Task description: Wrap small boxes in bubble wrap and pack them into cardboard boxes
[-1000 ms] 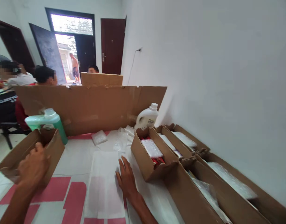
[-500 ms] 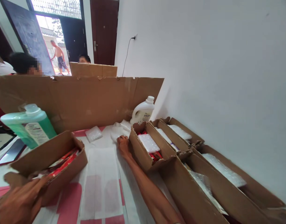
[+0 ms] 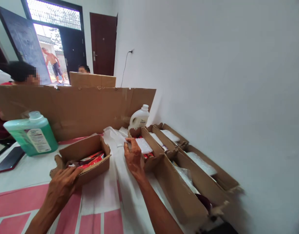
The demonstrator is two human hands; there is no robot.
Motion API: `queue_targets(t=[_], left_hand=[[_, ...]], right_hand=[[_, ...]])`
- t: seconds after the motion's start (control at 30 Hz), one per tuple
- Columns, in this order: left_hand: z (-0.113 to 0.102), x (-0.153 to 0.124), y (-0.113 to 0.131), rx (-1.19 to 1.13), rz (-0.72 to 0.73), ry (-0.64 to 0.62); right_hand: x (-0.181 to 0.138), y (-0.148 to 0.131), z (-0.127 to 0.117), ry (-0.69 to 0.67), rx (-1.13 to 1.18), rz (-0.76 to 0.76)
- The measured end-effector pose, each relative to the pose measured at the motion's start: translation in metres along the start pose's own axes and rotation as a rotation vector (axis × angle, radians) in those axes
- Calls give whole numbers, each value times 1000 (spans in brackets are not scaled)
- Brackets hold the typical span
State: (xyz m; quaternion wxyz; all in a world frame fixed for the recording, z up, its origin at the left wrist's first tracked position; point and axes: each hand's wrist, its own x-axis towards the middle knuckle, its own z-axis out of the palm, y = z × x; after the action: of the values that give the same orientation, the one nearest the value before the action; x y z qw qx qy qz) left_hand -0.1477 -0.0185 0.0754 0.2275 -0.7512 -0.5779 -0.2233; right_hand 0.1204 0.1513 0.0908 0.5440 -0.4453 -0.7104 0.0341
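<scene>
An open cardboard box (image 3: 94,174) with red and brown packets (image 3: 93,159) inside stands left of centre. My left hand (image 3: 64,180) grips its near wall, fingers over the rim. To its right, my right hand (image 3: 133,156) has curled fingers in front of another cardboard box (image 3: 158,151), which contains a bubble-wrap piece (image 3: 144,145) over red packets. Crumpled translucent plastic (image 3: 115,136) lies just beyond the right fingertips. Whether those fingers pinch the plastic or the box wall is hidden.
More open cardboard boxes (image 3: 181,198) with wrapped items line the right side along the wall. A green liquid bottle (image 3: 32,136) and a phone (image 3: 10,159) are at left. A white jug (image 3: 139,117) stands before a cardboard partition (image 3: 91,107). People are beyond it.
The box in my left hand has moved right and away from me, closer to the other boxes. My right hand has shifted right, across the near box's side. The view has turned slightly.
</scene>
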Motion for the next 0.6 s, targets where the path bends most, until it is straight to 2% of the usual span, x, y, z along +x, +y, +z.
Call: queue_targets(t=[0.07, 0.17, 0.27, 0.3, 0.37, 0.43, 0.5, 0.6], left_hand=[[-1, 7, 7, -28, -34, -92], [-2, 15, 17, -68, -85, -205], [-7, 22, 29, -94, -132, -231], [-12, 24, 37, -90, -145, -189], [-27, 24, 61, -106, -155, -24], [-50, 20, 95, -216, -156, 180], [-76, 11, 133, -381, -155, 326], [-102, -6, 179, -426, -94, 368]], right_hand=[[-4, -18, -41, 49, 33, 34], [-9, -41, -111, 103, 140, 171], [-16, -57, -175, 73, 369, 306], [-21, -61, -192, 50, 450, 334], [-34, -68, -218, 5, 581, 374], [-52, -74, -233, -44, 668, 419], [-75, -81, -241, -77, 735, 466], [-110, -88, -247, -135, 838, 510]])
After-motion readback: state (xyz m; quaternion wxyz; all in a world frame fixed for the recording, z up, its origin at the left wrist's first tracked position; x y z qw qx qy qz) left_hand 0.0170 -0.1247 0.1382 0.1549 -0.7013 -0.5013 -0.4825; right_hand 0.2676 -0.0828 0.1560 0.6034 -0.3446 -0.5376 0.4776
